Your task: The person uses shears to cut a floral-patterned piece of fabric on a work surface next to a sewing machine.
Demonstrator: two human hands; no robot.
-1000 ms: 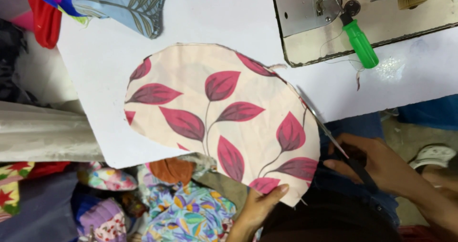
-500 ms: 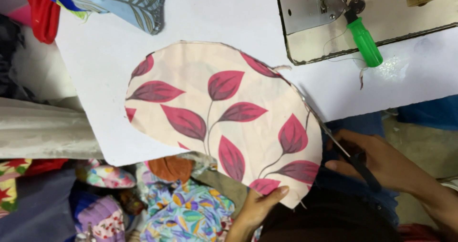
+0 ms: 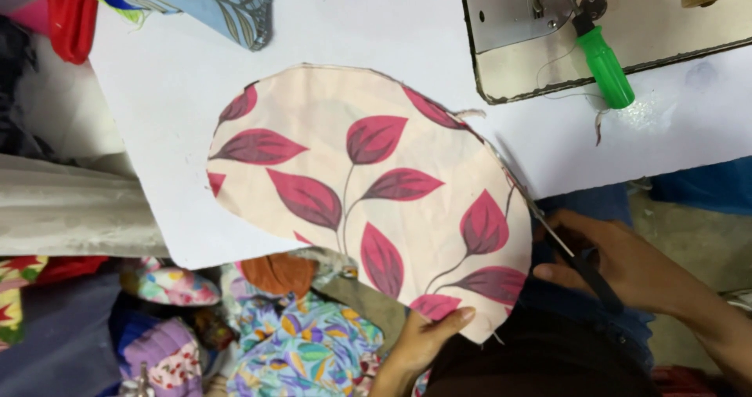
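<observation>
The right hand (image 3: 627, 264), grip clamped on the scissors (image 3: 548, 229), lies just right of the leaf-print fabric (image 3: 368, 201); the left hand (image 3: 419, 342) pinches its lower edge.

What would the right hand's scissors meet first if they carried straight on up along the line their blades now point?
The right hand aims the scissors up-left along the leaf-print fabric edge. They would probably meet the frayed strip there first; beyond lies the white table. Depth is unclear.
</observation>
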